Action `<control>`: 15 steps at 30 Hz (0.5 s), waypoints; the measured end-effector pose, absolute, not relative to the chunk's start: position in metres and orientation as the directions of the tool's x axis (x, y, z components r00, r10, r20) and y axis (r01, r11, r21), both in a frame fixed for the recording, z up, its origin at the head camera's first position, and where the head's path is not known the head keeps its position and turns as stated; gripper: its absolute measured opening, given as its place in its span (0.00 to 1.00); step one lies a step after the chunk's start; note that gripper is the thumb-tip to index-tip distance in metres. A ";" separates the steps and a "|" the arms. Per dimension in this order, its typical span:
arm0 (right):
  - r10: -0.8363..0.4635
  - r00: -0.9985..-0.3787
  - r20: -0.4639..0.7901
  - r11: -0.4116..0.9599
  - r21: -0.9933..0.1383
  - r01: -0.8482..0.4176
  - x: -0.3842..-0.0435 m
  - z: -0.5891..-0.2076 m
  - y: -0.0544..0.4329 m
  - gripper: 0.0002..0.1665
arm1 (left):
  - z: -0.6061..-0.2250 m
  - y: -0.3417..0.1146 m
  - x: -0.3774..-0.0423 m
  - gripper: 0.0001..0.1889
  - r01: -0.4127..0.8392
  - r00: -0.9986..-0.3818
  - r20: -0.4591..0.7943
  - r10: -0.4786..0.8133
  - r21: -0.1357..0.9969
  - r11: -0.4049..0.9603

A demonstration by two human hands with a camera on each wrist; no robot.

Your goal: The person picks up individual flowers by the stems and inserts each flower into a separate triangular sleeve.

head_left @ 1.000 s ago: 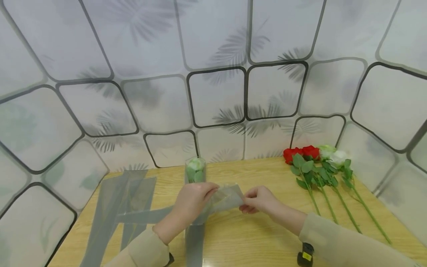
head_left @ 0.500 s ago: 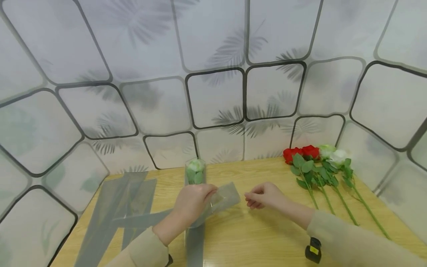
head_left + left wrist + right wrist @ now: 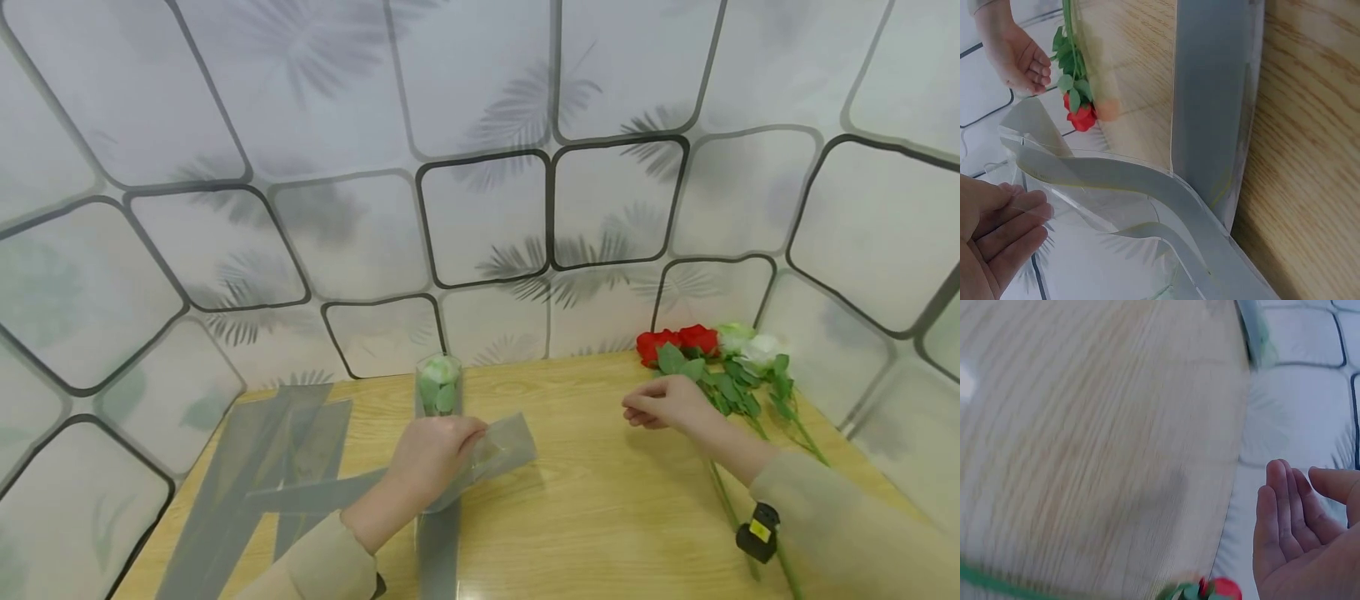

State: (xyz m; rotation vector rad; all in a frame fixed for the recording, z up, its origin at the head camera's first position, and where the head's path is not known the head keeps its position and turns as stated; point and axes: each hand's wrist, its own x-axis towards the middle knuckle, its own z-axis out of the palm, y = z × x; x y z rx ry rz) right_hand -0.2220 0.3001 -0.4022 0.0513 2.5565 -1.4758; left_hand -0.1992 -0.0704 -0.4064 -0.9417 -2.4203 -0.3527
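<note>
My left hand pinches the edge of a clear plastic flower sleeve with a grey band, between thumb and fingers. In the left wrist view the sleeve bows upward in a loose curve from that hand. Just behind the left hand, a pale green-white rose lies inside another clear sleeve with a grey strip. My right hand holds nothing; its fingers are relaxed, in the air near the loose roses. The right wrist view shows its palm bare.
On the right of the wooden table lie two red roses and white and pale green roses, with long stems. Several grey-banded sleeves overlap on the left. A patterned wall covering rises behind the table.
My right hand has let go of the sleeve's end and moved right, toward the loose roses. The left hand has stayed in place with its grip on the sleeve.
</note>
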 end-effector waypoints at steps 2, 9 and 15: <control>-0.045 -0.985 -0.169 0.508 -0.853 0.123 -0.227 -0.402 0.313 0.22 | -0.407 -0.071 -0.199 0.04 0.687 -0.627 0.545 0.556 0.051 0.725; 0.029 -0.994 -0.106 0.587 -0.803 0.103 -0.237 -0.408 0.350 0.24 | -0.409 -0.072 -0.198 0.04 0.694 -0.627 0.540 0.562 0.058 0.718; 0.054 -0.997 -0.058 0.713 -0.697 0.079 -0.239 -0.414 0.370 0.21 | -0.409 -0.072 -0.197 0.05 0.691 -0.639 0.530 0.558 0.074 0.719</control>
